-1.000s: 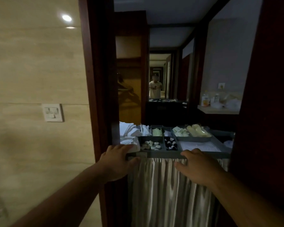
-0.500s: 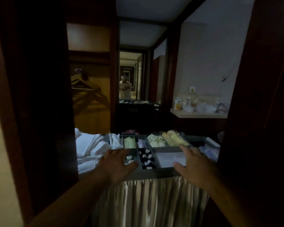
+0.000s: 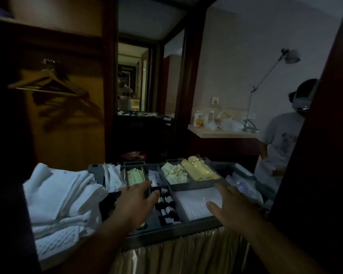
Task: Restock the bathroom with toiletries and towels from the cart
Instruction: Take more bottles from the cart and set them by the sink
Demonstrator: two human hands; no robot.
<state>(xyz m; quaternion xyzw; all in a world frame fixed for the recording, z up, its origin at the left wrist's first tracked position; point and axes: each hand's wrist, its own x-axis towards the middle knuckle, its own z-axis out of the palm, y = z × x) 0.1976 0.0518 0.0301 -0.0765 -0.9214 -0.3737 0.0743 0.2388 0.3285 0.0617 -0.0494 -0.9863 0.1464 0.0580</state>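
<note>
Left hand (image 3: 136, 202) flat, fingers straight and slightly spread, holding nothing, over the left compartments of the grey divided plastic tray (image 3: 176, 232) on the cart top. Its thumb tip is just beside the slot of small dark bottles with white caps (image 3: 166, 207). I can't tell if the palm touches the tray. Right hand (image 3: 233, 207) also flat, fingers apart, empty, over the white flat ribbed pack (image 3: 192, 204) in the near-right compartment.

The far row holds pale green sachets (image 3: 135, 176) and pale yellow rolled packets (image 3: 198, 171). The stack of folded white towels (image 3: 57, 200) sits on the cart's left end, hard against the dark left door jamb (image 3: 10, 194). The dark wooden right door jamb (image 3: 315, 184) is just beside the tray's right end, so I see little side room. A gold satin skirt (image 3: 186, 254) hangs below the near rim.

Beyond the far right corner stands a person in a white T-shirt (image 3: 279, 143), near a beige counter (image 3: 222, 133).
</note>
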